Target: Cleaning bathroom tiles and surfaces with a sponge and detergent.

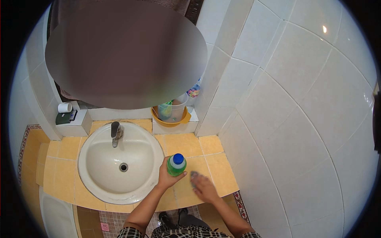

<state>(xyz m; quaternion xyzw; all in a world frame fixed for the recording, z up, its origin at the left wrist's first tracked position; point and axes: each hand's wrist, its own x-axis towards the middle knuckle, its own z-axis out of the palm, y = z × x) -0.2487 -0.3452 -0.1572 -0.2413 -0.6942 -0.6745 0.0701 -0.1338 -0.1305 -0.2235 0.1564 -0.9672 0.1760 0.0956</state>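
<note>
My left hand (pixel 167 178) is closed around a clear bottle of green liquid (pixel 176 168) with a blue cap, held over the tiled counter just right of the washbasin. My right hand (pixel 204 187) lies low over the yellow counter tiles (pixel 190 162), to the right of the bottle. Under its fingertips is a small greyish thing (pixel 194 175), blurred; what it is I cannot tell. The white oval washbasin (pixel 119 186) with its metal tap (pixel 116 134) is on the left.
A yellow basin (pixel 186 117) holding a clear plastic bucket (pixel 178 108) stands on the right ledge, near another bottle (pixel 194 90). On the left ledge are a white cup-like thing (pixel 65 107) and a dark green case (pixel 63 118). A tiled wall (pixel 268 119) bounds the right side.
</note>
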